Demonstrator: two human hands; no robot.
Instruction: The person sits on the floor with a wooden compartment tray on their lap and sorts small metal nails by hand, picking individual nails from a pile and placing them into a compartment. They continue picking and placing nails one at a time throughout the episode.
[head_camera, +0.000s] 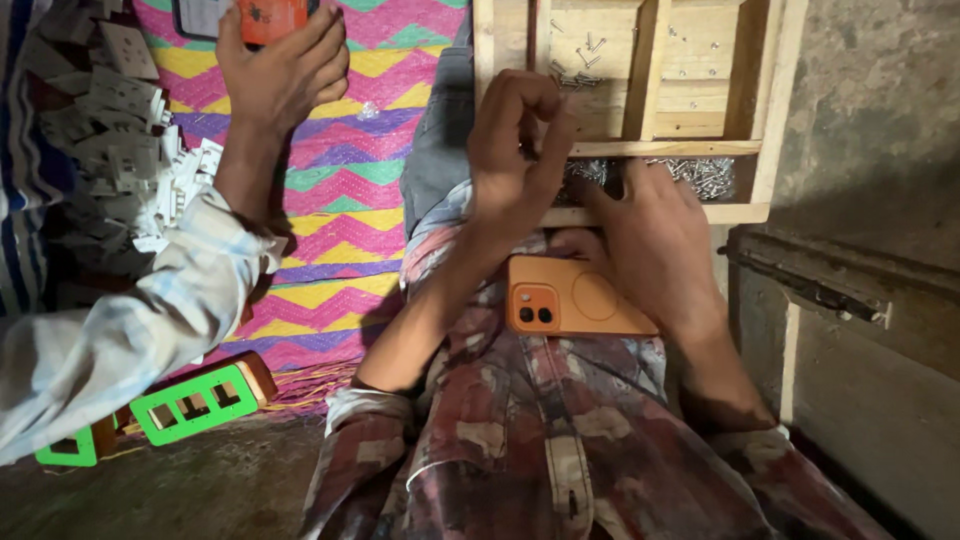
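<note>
My left hand (515, 140) is raised over the wooden compartment tray (765, 120), its fingers curled and pinched together; I cannot see anything between them. My right hand (655, 235) lies palm down with its fingertips in the heap of small silver screws (700, 175) in the tray's near compartment. A few loose screws (580, 60) lie in a farther compartment. An orange phone (575, 300) rests camera side up on my lap, just below both hands and partly under my right hand.
Another person's hand (280, 70), in a light sleeve, rests on an orange object at the top left. A zigzag-patterned mat (340, 200) covers the floor. White switch parts (120, 130) are piled at the left, with green plastic frames (190, 405) lower left. A concrete wall stands at the right.
</note>
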